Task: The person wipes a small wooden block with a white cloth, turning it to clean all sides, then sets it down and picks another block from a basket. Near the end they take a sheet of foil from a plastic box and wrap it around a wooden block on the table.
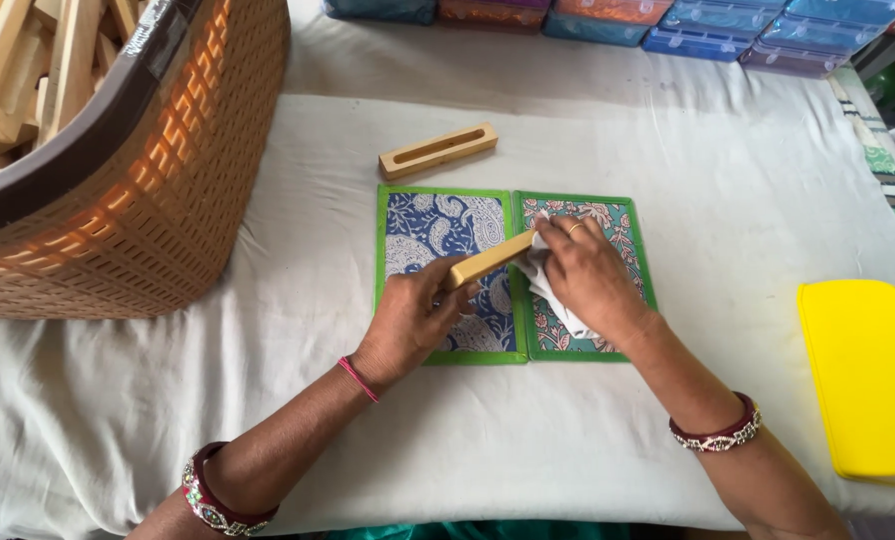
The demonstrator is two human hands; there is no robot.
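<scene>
Wooden pieces fill the big woven basket at the far left. It sits right on the bench, close enough that more pieces are easy to reach. White cloth covers the bench, most likely to keep things clean and soft underneath.

Next comes the left hand. Its fingers are curled shut around one end of a small wooden block, and they hold it slanted and lifted a little, so the other end points at the right hand. My guess is that this tilt lets the other hand get at it.

Under both hands lie two patterned mats with green edges, touching side by side — a blue one and a teal one. They seem to be there as a work spot.

Just behind the mats a second wooden block with a long slot lies flat, apart from the hands, set aside.

The right hand is closed on a bunched white cloth and presses it to the block's far end — it looks like wiping.

At the far right sits a yellow plastic thing, and coloured boxes line the back edge, well out of the way.
</scene>
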